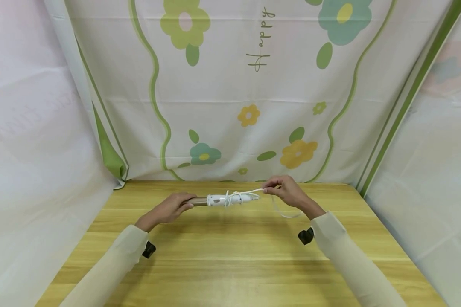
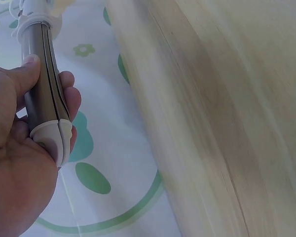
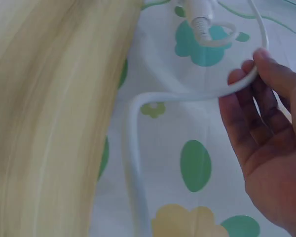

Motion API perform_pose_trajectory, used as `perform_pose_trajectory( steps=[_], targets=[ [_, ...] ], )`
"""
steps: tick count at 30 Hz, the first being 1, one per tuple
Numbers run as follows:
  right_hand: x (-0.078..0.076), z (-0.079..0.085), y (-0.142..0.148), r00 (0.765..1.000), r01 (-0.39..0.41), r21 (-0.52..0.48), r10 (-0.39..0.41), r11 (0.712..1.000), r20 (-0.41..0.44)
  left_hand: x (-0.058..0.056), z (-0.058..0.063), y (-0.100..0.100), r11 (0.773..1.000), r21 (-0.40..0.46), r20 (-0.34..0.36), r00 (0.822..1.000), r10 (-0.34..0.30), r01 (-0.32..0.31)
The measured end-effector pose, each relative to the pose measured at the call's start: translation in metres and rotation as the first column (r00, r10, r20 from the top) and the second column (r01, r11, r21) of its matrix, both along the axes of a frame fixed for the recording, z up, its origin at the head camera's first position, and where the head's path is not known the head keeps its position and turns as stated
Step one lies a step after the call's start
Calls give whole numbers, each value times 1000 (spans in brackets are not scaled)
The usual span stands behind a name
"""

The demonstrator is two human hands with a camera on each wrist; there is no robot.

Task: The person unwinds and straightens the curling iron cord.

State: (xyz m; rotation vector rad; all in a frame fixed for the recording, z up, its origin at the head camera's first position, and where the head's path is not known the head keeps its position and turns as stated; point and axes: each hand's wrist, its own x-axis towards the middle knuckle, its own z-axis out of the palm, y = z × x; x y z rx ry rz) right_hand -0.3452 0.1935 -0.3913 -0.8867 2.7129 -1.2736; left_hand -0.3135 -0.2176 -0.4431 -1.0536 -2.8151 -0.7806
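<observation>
A curling iron (image 1: 216,200) with a white handle and a bronze-coloured barrel is held level above the table. My left hand (image 1: 170,207) grips it by the barrel, thumb on one side and fingers around the other; a pale tip (image 2: 49,140) shows by the palm in the left wrist view. White cord (image 3: 177,97) is looped around the handle. Between thumb and fingertips, my right hand (image 1: 289,192) pinches the cord, which runs taut from the handle. Beyond those fingers a loose length hangs in a curve toward the table.
Under both hands lies a wood-grain table (image 1: 223,256). A flowered fabric sheet (image 1: 215,85) hangs behind its far edge, with more fabric at the left and right sides. Small black devices (image 1: 305,236) sit at both wrists.
</observation>
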Motion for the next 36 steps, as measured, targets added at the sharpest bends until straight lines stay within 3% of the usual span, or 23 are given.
perform_pose_trajectory(
  steps=[8, 14, 18, 22, 27, 32, 36],
  targets=[
    [10, 10, 11, 985, -135, 78, 125, 988, 117, -3, 1, 1, 1000, 24, 2, 1000, 0, 0],
    [10, -2, 13, 947, -277, 118, 250, 953, 203, -3, 2, -1, 999, 40, 17, 1000, 22, -23],
    [9, -13, 13, 934, -296, 145, 254, 944, 250, -2, 3, 0, 998, 46, 30, 999, 32, -34],
    [6, -23, 17, 951, -226, 214, 167, 950, 261, -1, 3, 0, 999, 49, 36, 999, 21, -23],
    [0, -32, 23, 971, -71, 267, 6, 961, 237, 1, 3, -1, 999, 44, 34, 999, 0, -1],
    [-6, -36, 23, 971, 116, 208, -155, 971, 179, 2, 3, -1, 999, 44, 38, 999, -18, 16],
    [-9, -35, 21, 968, 223, 110, -233, 969, 88, 2, 3, -2, 999, 40, 44, 999, -25, 23]
  ],
)
